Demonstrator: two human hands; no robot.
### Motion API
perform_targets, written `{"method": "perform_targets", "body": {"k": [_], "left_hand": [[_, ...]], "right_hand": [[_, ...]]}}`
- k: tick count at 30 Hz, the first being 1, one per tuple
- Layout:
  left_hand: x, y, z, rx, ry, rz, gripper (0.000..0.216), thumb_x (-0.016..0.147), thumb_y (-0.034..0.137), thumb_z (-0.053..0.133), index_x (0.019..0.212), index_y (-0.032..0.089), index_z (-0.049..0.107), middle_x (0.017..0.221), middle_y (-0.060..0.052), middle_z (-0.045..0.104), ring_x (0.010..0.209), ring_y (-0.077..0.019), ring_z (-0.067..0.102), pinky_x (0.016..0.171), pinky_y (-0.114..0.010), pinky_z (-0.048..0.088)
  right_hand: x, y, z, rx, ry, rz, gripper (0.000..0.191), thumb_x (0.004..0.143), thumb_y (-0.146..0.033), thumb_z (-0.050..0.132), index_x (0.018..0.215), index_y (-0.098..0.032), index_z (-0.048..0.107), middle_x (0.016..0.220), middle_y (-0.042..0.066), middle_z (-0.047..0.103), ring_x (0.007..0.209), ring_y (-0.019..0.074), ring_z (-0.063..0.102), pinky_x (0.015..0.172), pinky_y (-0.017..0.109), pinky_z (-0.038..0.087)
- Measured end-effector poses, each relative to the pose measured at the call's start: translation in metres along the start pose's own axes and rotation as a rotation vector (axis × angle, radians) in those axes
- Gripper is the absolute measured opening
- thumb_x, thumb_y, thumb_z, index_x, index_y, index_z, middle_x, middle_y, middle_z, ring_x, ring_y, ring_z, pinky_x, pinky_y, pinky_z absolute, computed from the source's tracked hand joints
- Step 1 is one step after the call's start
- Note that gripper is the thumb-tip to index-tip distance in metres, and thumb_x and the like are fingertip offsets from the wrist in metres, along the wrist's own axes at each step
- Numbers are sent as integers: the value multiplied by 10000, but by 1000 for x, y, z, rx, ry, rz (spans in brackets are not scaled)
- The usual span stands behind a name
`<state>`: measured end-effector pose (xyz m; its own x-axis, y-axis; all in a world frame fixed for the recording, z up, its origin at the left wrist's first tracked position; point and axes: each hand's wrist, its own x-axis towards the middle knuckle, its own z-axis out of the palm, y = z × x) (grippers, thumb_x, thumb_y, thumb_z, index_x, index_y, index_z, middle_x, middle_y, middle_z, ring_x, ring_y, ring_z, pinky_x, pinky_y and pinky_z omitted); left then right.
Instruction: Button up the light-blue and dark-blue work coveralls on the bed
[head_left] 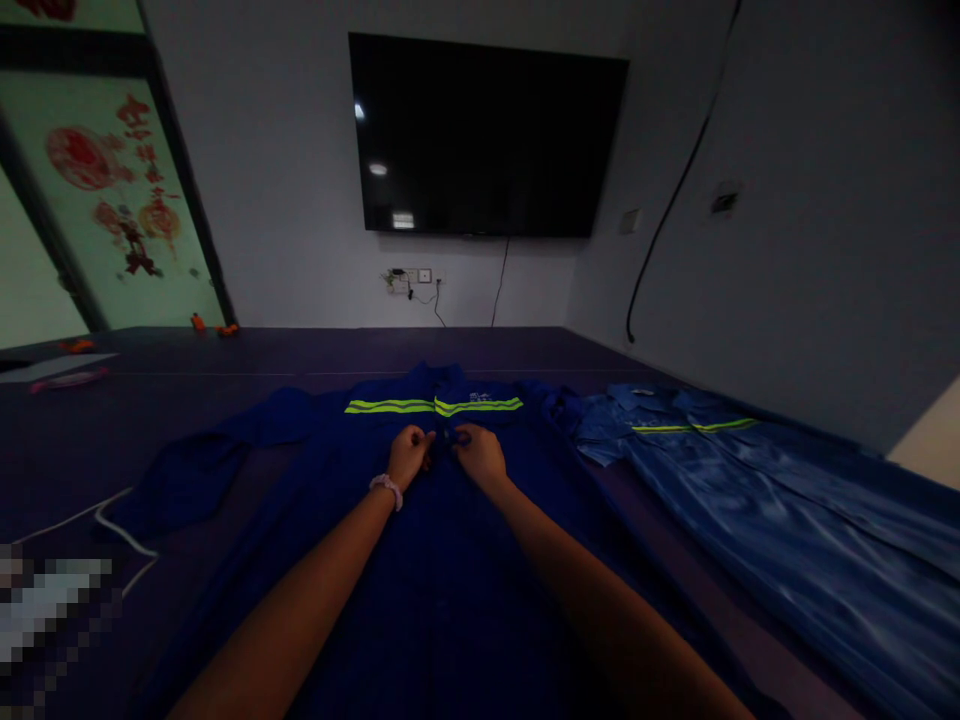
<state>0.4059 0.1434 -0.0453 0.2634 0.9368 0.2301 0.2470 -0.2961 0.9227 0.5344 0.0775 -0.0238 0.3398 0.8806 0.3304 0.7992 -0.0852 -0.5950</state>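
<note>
Lying flat on purple surface [322, 352], dark blue work garment [442, 570] points collar away toward wall [285, 190], long axis running back between forearms. Front opening [443, 437] sits between hands, below reflective stripe [480, 406], neither hand clearly nearer. Left hand [409, 452] and right hand [480, 455] each pinch fabric beside opening. Lighter blue work garment [720, 490] lies alongside, right.

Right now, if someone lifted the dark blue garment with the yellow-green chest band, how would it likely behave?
The dark blue garment would probably be floppy: its sleeve at picture left lies loosely bent. Lifted only at the left hand and right hand, it would likely sag, as its body spreads beyond them. Rolling seems unlikely, since it lies spread out.
</note>
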Motion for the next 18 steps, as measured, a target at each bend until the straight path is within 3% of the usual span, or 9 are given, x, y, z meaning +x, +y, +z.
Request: {"method": "perform_targets", "body": {"k": [6, 10, 14, 18], "left_hand": [[-34, 20, -7, 290, -68, 38, 322, 711, 393, 589, 498, 174, 489, 455, 17, 470, 553, -144, 537, 507, -212, 315], [-69, 30, -14, 706, -165, 34, 268, 721, 399, 579, 586, 167, 575, 600, -59, 595, 622, -186, 574, 528, -240, 302], [-86, 30, -19, 730, -193, 47, 187, 737, 342, 565, 702, 168, 621, 719, -72, 645, 634, -176, 578, 530, -237, 303], [-85, 26, -22, 628, -219, -8, 121, 720, 267, 567, 729, 170, 638, 721, -47, 657, 624, -149, 573, 527, -220, 312]], "right_hand": [[-33, -1, -24, 84, -175, -83, 160, 757, -173, 546, 804, -190, 698, 825, 31, 700, 765, 147, 639, 665, 204, 453], [-59, 4, -21, 90, -292, -163, 194, 774, -181, 532, 866, -196, 702, 832, 21, 701, 753, 142, 634, 648, 204, 448], [-72, 6, -12, 0, -307, -211, 220, 806, -244, 520, 945, -250, 690, 905, 10, 688, 795, 146, 615, 700, 227, 431], [-75, 3, -9, -66, -283, -240, 212, 817, -275, 518, 945, -292, 685, 934, -4, 671, 867, 148, 594, 732, 230, 408]]}}
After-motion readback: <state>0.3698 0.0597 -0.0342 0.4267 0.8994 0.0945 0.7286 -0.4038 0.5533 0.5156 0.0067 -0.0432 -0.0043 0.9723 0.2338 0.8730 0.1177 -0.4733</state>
